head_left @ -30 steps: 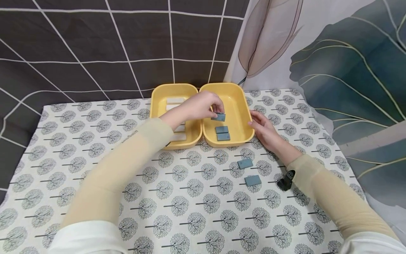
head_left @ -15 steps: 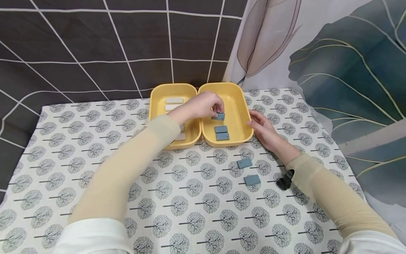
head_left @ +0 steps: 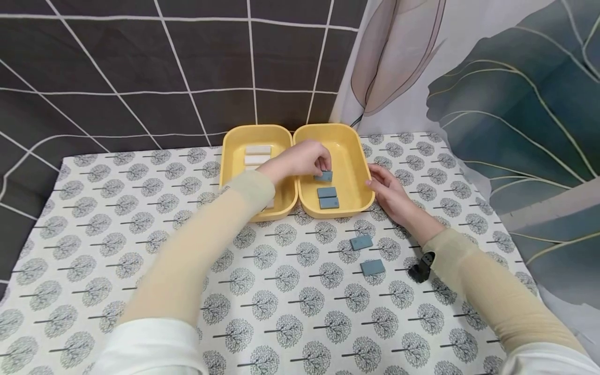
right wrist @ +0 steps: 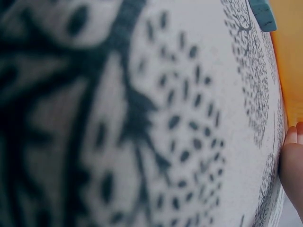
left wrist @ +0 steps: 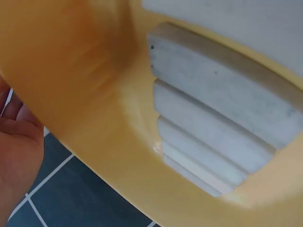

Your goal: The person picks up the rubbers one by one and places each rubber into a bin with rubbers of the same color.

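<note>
My left hand [head_left: 309, 157] reaches over the left yellow bin and pinches a blue-grey rectangular tile [head_left: 323, 176] inside the right yellow bin [head_left: 367, 166]. Closer to the bin's front wall, two similar tiles, a rear one [head_left: 326, 192] and a front one [head_left: 329, 202], lie side by side. My right hand [head_left: 394, 192] rests against the outer right side of that bin, thumb near the rim. Out on the cloth lie two more blue-grey tiles, one [head_left: 361, 242] nearer the bin and one [head_left: 372, 267] nearer me.
The left yellow bin [head_left: 226, 161] stands against the right one. White rectangular tiles [left wrist: 213, 85] lie in a row in it, partly hidden by my left arm in the head view. A tree-print cloth [head_left: 290, 333] covers the table; a dark gridded backdrop [head_left: 140, 62] rises behind.
My left hand has lowered slightly with the tile, and its forearm has shifted a little to the right. My right hand has stayed against the bin.
</note>
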The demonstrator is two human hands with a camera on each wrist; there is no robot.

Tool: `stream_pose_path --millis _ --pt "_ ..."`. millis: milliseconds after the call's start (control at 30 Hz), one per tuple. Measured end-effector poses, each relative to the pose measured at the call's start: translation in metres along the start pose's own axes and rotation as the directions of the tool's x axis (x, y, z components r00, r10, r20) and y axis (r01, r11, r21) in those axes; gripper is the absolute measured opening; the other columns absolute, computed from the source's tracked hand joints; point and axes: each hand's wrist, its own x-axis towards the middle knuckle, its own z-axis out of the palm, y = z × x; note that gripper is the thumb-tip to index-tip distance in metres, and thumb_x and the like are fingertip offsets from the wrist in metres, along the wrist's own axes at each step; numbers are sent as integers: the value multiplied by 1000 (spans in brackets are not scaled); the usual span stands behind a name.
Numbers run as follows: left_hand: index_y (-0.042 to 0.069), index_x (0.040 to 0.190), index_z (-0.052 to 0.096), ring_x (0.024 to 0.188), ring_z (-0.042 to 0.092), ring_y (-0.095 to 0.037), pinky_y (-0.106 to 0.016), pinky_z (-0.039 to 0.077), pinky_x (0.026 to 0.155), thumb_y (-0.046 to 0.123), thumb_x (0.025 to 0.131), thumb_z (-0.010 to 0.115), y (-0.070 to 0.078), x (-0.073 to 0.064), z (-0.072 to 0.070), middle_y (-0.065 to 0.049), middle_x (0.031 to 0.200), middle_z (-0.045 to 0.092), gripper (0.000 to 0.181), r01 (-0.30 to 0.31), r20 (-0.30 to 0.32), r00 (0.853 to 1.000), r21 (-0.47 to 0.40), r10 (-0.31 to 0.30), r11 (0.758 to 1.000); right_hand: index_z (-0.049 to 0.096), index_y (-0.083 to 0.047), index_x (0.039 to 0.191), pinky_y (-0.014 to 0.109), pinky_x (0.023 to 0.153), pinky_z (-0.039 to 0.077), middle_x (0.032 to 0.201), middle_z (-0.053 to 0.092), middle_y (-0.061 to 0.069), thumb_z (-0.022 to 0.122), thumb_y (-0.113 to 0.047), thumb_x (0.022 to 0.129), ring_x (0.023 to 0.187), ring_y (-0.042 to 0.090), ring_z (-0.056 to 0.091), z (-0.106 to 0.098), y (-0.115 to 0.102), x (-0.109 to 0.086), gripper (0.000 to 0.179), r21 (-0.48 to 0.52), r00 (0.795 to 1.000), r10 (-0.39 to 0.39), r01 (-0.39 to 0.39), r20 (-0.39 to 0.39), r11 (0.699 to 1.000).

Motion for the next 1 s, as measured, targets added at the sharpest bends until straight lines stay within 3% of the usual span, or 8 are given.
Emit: stream_pose_path --millis 200,467,767,1000 --pt "-2 106 77 103 72 -26 -29 61 96 -7 90 75 -3 3 7 -16 109 78 17 12 13 1000 12 -12 1000 27 5 161 14 107 54 141 54 -7 49 2 105 125 6 57 -1 2 0 61 -10 1000 4 -4 -2 1000" --pt "-1 106 77 102 72 -25 -29 60 96 -6 90 75 -1 7 9 -15 108 78 17 2 19 1000 49 -3 999 24 7 162 13 108 52 155 47 6 48 2 104 127 6 56 -2 1 1 63 -33 1000 10 -10 -8 999" --pt "-1 106 77 102 72 -26 -29 60 96 -3 92 77 -1 11 12 -16 108 78 14 -6 33 999 46 4 999 24 7 162 13 109 51 144 52 -6 48 2 104 127 6 55 -2 1 0 62 -31 1000 5 -5 1 999" --pt "-1 106 77 103 72 -26 -29 60 97 -3 92 76 -1 11 12 -16 108 78 14 -6 40 999 56 3 998 24 7 162 13 110 51 149 51 1 49 1 104 128 7 55 -2 1 -1 63 -34 1000 2 -2 8 999"
